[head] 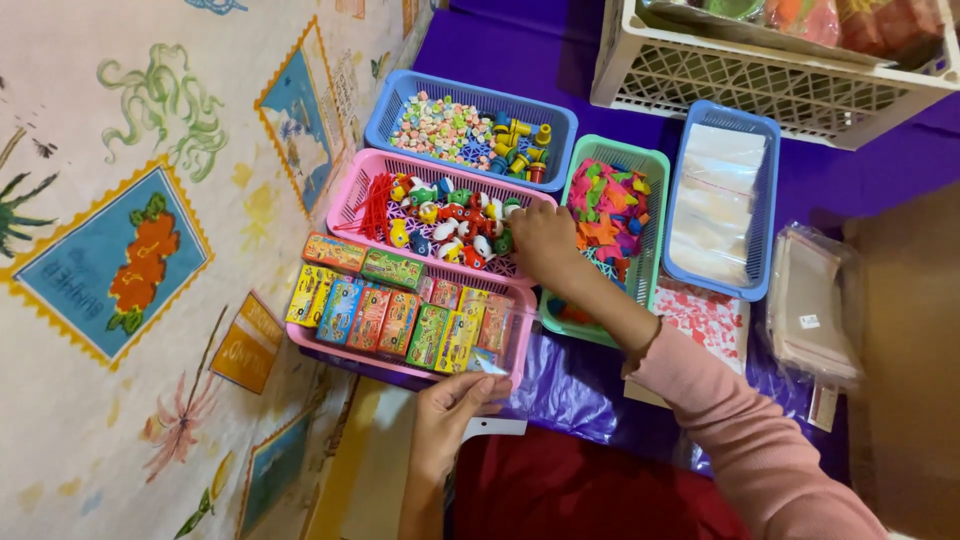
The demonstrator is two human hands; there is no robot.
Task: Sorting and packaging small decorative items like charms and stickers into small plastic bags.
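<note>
A small clear bag [490, 395] is pinched in the left hand [455, 405], ready for filling; the right hand [540, 240] is curled over the pink basket [350, 195] of toys, its grasp hidden.

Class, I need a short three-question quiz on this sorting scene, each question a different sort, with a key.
1. True or false: the right hand reaches into the white crate.
2. Which basket holds the small boxes? A blue B green C pink
3. What lies in the right-hand blue basket?

Key:
1. False; it is over the edge of the pink basket of toys.
2. C, the near pink basket.
3. Clear bags. The left hand also grips a clear bag.
</note>
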